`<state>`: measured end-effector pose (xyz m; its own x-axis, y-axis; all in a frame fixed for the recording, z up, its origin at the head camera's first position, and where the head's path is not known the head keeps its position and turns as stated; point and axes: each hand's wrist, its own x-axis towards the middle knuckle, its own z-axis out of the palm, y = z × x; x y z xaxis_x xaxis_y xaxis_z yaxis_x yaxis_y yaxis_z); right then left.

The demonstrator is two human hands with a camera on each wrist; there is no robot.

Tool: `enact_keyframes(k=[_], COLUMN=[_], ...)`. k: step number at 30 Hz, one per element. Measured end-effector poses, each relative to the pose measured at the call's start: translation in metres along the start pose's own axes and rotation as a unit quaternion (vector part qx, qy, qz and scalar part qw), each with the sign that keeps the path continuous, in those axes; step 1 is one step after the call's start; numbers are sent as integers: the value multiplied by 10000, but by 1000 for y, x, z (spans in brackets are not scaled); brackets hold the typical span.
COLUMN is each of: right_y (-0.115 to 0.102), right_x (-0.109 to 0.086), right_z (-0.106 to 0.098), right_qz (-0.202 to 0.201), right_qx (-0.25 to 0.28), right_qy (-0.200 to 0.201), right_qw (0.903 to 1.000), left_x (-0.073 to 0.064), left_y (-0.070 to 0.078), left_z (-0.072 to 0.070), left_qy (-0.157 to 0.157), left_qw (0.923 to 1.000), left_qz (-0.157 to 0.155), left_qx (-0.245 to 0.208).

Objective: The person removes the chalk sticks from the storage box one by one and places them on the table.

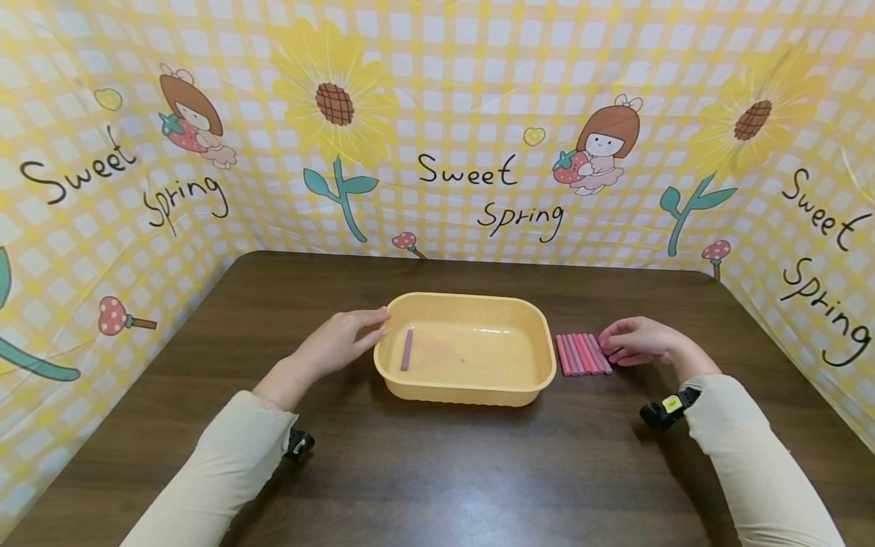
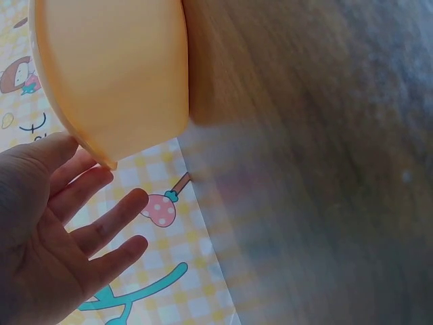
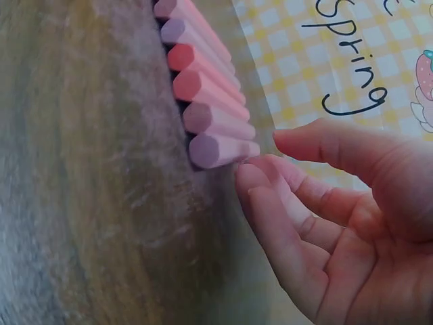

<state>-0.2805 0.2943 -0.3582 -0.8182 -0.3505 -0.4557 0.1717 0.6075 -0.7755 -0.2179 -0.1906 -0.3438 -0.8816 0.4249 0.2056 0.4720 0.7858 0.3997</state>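
A yellow plastic basin (image 1: 472, 387) stands mid-table, with one purple stick (image 1: 406, 350) lying inside near its left end. My left hand (image 1: 339, 339) touches the basin's left rim with its fingertips; the fingers are spread in the left wrist view. To the right of the basin lies a row of several pink, red and purple sticks (image 1: 583, 355), side by side. They have six-sided ends in the right wrist view. My right hand (image 1: 641, 341) is at the row's right end, fingertips by the outermost purple stick (image 3: 220, 150). Thumb and fingers are apart, with no stick between them.
The brown wooden table (image 1: 437, 471) is bordered at the back and sides by a yellow checked cloth (image 1: 472, 76). Each wrist wears a black camera mount, such as the one on the right wrist (image 1: 663, 412).
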Motion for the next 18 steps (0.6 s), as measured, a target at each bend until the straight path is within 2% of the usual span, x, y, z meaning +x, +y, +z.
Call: enact_keyframes(k=[7,18], right_y=[-12,-52], right_x=[-1,-7], right_z=[2,11], right_qz=[-107,-543], right_qx=[-115,-194], right_qy=[81,88], right_qw=[9998,9983], left_x=[1,1], left_y=[-2,-2], left_z=[1,1], left_qy=[-12,-26], left_qw=[10000,10000], left_qz=[15,1], left_qx=[9,-28])
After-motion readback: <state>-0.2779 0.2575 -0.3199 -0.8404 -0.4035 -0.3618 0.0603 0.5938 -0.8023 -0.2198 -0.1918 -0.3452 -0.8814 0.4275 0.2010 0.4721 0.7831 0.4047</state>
